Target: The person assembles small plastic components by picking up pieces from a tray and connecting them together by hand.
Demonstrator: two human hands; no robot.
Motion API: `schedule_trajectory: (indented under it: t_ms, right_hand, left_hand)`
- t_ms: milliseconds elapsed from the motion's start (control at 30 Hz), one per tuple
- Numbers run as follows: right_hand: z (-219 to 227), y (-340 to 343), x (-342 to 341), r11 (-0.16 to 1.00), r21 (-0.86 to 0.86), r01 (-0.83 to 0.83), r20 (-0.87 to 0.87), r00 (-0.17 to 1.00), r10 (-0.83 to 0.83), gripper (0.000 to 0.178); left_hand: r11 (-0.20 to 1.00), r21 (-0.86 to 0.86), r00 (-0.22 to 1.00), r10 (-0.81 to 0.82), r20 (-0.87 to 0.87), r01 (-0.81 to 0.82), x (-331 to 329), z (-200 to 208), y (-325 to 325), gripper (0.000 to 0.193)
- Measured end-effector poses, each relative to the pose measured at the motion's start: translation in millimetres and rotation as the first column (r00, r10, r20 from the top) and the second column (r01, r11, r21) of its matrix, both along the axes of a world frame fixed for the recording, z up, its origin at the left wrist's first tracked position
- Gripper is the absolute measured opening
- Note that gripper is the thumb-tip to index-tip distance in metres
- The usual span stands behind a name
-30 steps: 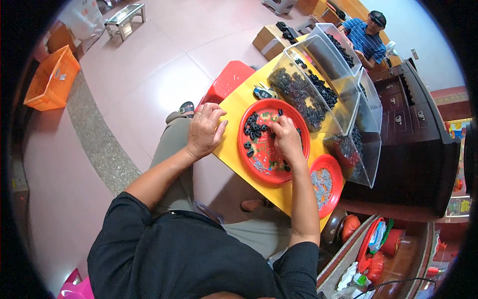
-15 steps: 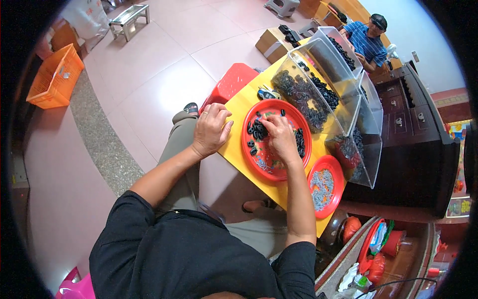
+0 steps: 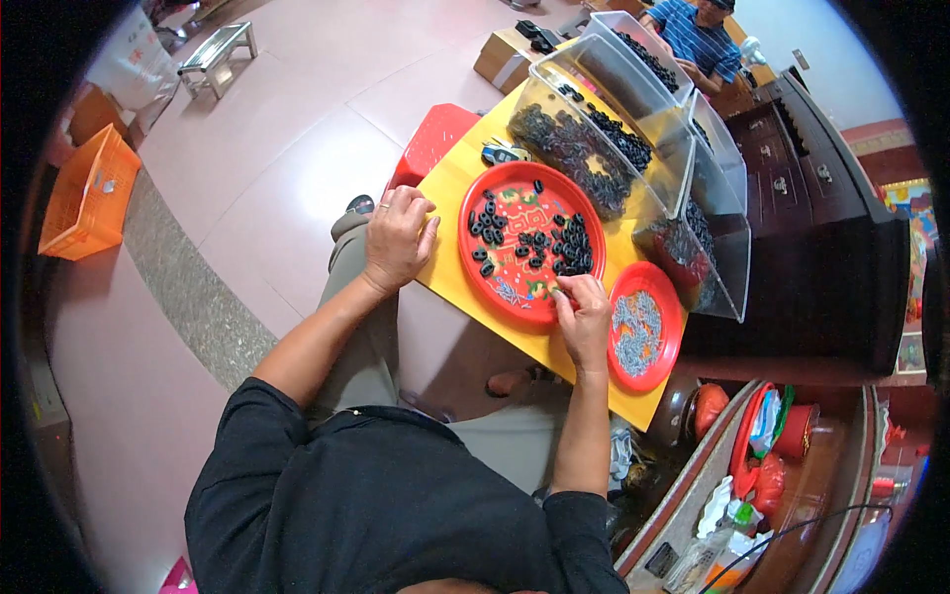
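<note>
A round red tray (image 3: 479,280) holds several small black oval rings (image 3: 572,243) in loose groups, with a few thin grey pins (image 3: 510,293) near its front. My right hand (image 3: 588,319) is at the tray's near right rim, thumb and fingertips pinched close together; whatever may be between them is too small to make out. My left hand (image 3: 400,234) is at the left edge of the yellow table (image 3: 450,193), fingers loosely bent and the thumb apart from them, with nothing visible in it. To the right, a smaller red plate (image 3: 673,297) carries many grey pins.
Clear plastic bins (image 3: 645,203) of black parts line the table's far side. A red stool (image 3: 435,134) stands beyond the table's left edge. Another person (image 3: 698,45) in a blue shirt sits at the far right. An orange crate (image 3: 94,193) is on the floor at left.
My right hand has come back from the tray's middle to its near right rim, uncovering black rings there. The whole view has shifted; my left hand stays at the table edge.
</note>
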State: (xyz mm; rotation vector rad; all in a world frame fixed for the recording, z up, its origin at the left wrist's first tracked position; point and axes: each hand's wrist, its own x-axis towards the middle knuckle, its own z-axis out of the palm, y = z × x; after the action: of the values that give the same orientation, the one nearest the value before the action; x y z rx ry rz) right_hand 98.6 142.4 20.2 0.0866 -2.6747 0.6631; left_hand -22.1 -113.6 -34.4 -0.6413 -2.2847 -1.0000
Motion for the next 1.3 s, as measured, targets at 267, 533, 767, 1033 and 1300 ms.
schedule_trajectory:
  t_ms: [267,533,767,1033,1300]
  right_hand:
    - [-6,-12,-6,0.994,0.101,-0.037,0.111,0.993,0.026,0.008]
    - [-5,-21,-22,0.959,0.242,-0.148,0.293,0.953,0.073,0.011]
    - [-10,-18,-23,0.943,0.295,-0.153,0.250,0.965,0.079,0.010]
    - [5,-7,-10,0.998,-0.064,-0.014,0.121,0.992,0.022,0.008]
    - [32,-6,-35,0.990,-0.085,-0.109,-0.092,0.991,0.101,0.007]
  left_hand:
    - [1.000,-0.029,1.000,-0.005,0.014,0.005,0,1,1,0.015]
    - [1.000,-0.025,1.000,-0.011,0.015,0.011,-1,-5,-1,0.016]
    - [0.999,-0.033,1.000,0.012,0.002,-0.012,-2,-5,-3,0.017]
    - [0.938,0.281,0.977,-0.212,-0.005,0.205,20,41,22,0.013]
    - [0.700,0.514,0.501,-0.714,0.488,0.496,8,52,99,0.013]
